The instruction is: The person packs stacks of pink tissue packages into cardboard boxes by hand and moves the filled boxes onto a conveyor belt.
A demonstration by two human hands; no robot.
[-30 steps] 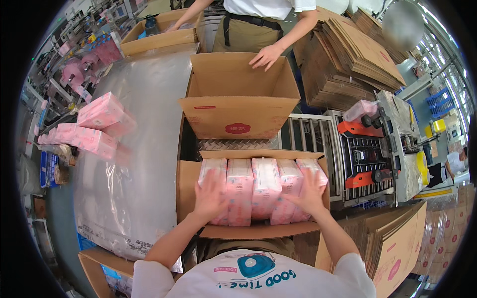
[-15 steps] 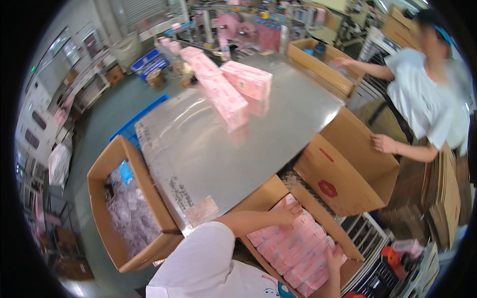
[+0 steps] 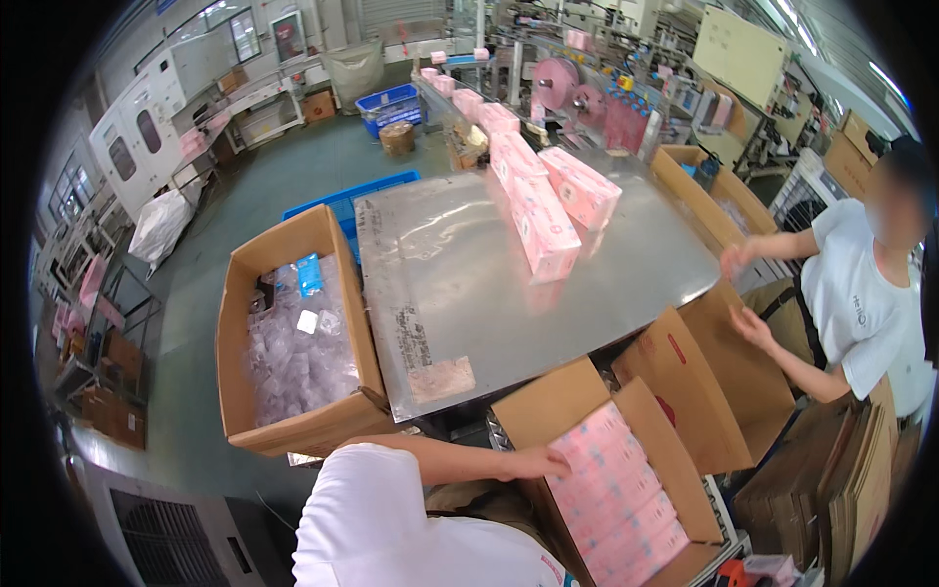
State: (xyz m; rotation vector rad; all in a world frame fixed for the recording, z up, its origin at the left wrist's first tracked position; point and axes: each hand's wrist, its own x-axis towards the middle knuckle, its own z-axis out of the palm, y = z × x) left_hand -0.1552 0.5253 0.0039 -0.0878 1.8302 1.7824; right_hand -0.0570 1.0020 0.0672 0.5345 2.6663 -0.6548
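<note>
Scrap box (image 3: 293,342): open carton at far left, holding clear film offcuts
Left hand (image 3: 540,462): laid flat, fingers released, on pink packs (image 3: 616,509); not gripping
Right hand: hidden; state cannot be told
Advice: press evenly, keep rows square against carton (image 3: 577,401) wall
Packs: pink, film-wrapped, tight rows, filling carton at lower right

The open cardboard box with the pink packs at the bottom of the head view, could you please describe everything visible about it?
The open brown cardboard box sits tilted in the lower right of the head view, flaps spread outward, against the edge of the grey metal table. Soft pink plastic-wrapped packs fill it in tidy rows. The left hand rests on the packs' near edge. The right hand is out of view.
</note>
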